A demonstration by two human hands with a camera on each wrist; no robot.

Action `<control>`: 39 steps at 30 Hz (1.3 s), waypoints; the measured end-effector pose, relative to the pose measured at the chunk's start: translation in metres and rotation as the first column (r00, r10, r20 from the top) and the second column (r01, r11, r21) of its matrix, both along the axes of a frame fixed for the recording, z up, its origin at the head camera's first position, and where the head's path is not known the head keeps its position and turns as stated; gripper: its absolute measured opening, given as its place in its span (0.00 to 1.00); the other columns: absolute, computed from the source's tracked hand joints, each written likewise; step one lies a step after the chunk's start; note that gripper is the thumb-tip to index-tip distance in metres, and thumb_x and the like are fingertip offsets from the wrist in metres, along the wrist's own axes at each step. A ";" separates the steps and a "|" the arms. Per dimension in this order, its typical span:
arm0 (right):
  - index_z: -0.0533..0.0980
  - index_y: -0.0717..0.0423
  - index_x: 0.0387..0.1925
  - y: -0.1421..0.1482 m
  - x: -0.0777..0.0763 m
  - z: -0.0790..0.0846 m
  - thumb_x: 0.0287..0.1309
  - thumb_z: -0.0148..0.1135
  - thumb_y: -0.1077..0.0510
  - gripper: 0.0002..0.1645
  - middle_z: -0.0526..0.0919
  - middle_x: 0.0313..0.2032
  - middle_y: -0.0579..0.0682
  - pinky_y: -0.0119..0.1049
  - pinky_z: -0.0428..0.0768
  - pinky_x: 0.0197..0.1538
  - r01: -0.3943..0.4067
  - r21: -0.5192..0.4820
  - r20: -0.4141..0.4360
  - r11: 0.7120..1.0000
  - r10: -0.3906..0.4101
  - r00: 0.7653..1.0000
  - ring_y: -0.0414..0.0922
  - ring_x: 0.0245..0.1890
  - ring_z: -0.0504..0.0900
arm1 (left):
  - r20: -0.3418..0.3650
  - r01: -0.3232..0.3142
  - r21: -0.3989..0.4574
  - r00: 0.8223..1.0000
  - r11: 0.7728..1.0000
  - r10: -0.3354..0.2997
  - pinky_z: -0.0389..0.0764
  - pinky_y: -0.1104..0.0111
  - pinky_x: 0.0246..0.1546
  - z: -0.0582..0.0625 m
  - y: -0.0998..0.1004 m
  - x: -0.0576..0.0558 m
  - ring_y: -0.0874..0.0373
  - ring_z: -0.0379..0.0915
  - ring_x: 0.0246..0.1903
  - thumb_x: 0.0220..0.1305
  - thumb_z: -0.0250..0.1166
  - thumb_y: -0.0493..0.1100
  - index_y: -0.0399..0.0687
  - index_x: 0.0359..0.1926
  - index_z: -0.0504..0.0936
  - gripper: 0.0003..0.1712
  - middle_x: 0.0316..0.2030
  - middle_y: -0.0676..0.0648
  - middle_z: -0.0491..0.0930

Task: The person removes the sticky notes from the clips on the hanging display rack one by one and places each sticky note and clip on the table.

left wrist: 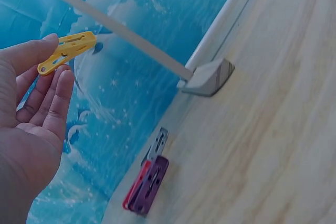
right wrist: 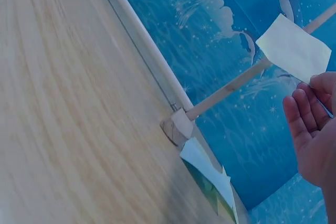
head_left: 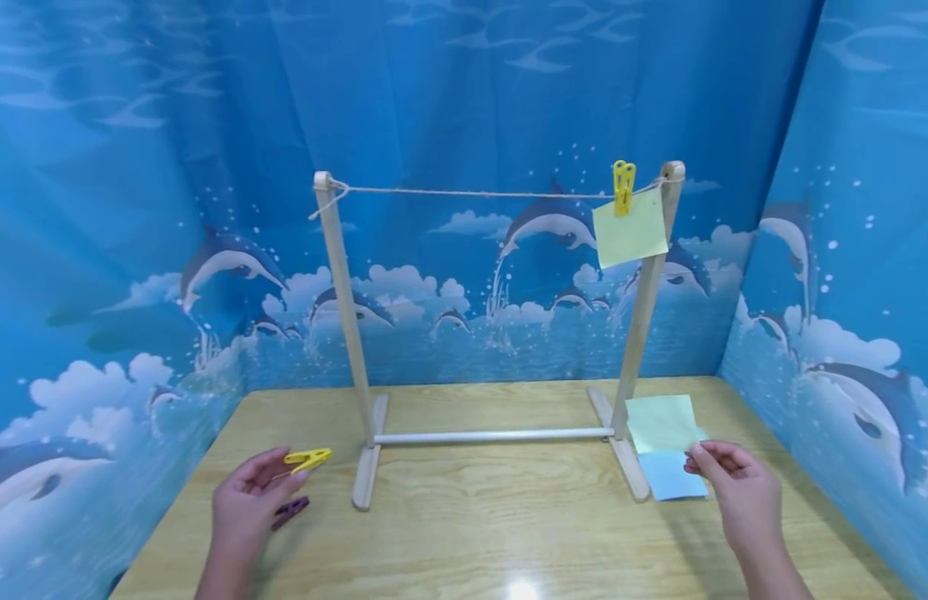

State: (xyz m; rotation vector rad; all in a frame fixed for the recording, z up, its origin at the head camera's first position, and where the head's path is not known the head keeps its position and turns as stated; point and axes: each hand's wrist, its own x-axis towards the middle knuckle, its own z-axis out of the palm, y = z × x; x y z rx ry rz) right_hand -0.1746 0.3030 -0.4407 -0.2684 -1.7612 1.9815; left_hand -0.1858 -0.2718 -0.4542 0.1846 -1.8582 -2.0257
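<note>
Between thumb and fingers, my left hand (head_left: 242,496) pinches a yellow clothespin (head_left: 308,459), raised over the left side of the table. My right hand (head_left: 737,492) pinches a pale green sticky note (head_left: 662,423) by its lower right corner. In the right wrist view that note (right wrist: 294,48) is lifted well above the table. Under it in the head view lies a blue sticky note (head_left: 672,477), part of a small stack. Another pale green note (head_left: 631,229) hangs at the right end of the string (head_left: 471,193), under a yellow clothespin (head_left: 623,187).
A wooden frame with a left post (head_left: 346,308), a right post (head_left: 641,333) and a white bottom bar (head_left: 494,436) stands mid-table. Purple (left wrist: 152,184), red (left wrist: 135,187) and grey (left wrist: 157,144) clothespins lie near the left hand. A dolphin-print curtain (head_left: 449,100) surrounds the table (head_left: 494,525).
</note>
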 end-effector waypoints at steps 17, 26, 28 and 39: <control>0.80 0.63 0.36 0.028 0.018 -0.027 0.59 0.67 0.66 0.04 0.87 0.29 0.50 0.32 0.85 0.36 -0.011 -0.006 -0.004 1.000 0.011 1.000 0.41 0.28 0.86 | -0.002 -0.046 0.027 0.999 0.999 0.046 0.83 0.73 0.38 -0.007 -0.018 0.020 0.64 0.83 0.36 0.48 0.70 0.20 0.38 0.46 0.84 0.22 0.35 0.53 0.87; 0.82 0.55 0.35 0.049 0.031 -0.038 0.59 0.69 0.58 0.04 0.86 0.27 0.47 0.30 0.84 0.34 0.047 0.010 0.141 0.999 -0.048 0.989 0.41 0.27 0.86 | 0.028 -0.057 -0.010 0.998 0.998 0.057 0.82 0.77 0.37 -0.008 -0.033 0.023 0.67 0.83 0.36 0.51 0.70 0.21 0.46 0.46 0.85 0.23 0.34 0.56 0.87; 0.82 0.52 0.34 0.053 0.033 -0.039 0.58 0.69 0.56 0.04 0.86 0.26 0.46 0.30 0.84 0.33 0.064 -0.007 0.184 0.998 -0.062 0.981 0.41 0.26 0.86 | 0.045 -0.062 -0.024 0.997 0.998 0.063 0.82 0.78 0.36 -0.008 -0.036 0.023 0.67 0.83 0.37 0.51 0.69 0.21 0.47 0.46 0.85 0.23 0.34 0.57 0.86; 0.84 0.49 0.31 0.064 0.035 -0.041 0.56 0.71 0.56 0.02 0.86 0.25 0.46 0.32 0.85 0.32 0.120 -0.059 0.256 0.991 -0.101 0.961 0.42 0.24 0.86 | 0.114 -0.122 -0.044 0.985 0.992 0.127 0.81 0.79 0.34 -0.013 -0.052 0.024 0.71 0.82 0.34 0.50 0.70 0.22 0.51 0.44 0.86 0.24 0.32 0.60 0.86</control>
